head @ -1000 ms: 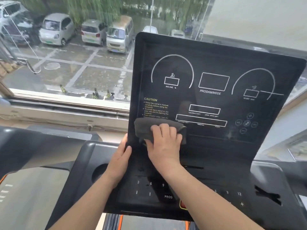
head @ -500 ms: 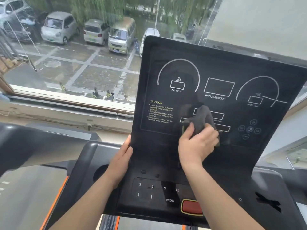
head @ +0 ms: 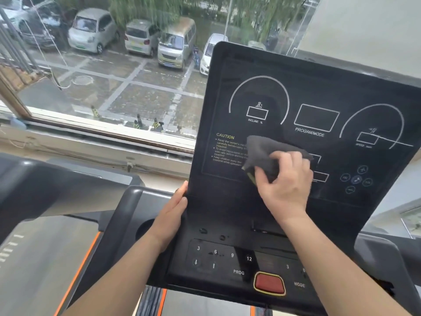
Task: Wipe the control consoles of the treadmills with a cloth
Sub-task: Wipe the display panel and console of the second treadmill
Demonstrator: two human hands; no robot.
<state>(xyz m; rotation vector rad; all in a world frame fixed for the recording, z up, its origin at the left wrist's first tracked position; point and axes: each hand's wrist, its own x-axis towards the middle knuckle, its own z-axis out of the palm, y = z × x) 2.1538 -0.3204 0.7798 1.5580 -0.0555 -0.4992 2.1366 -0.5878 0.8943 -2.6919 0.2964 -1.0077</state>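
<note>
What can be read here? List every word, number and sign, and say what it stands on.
"CAUTION": yellow, on the black upright console panel.
"INCLINE %": same panel, under left arc.
"PROGAM/MODE": under middle rectangle.
"3", "6", "9", "12", "PROG", "MODE": black lower keypad.
Small print under CAUTION: blurred, partly behind the grey cloth.
Label under right arc: too blurred.

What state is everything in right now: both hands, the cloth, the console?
console: display windows dark
cloth: bunched, pressed on console, covering part of the caution text
right hand: grips cloth
left hand: holds console's left edge
red button: uncovered, untouched
</note>
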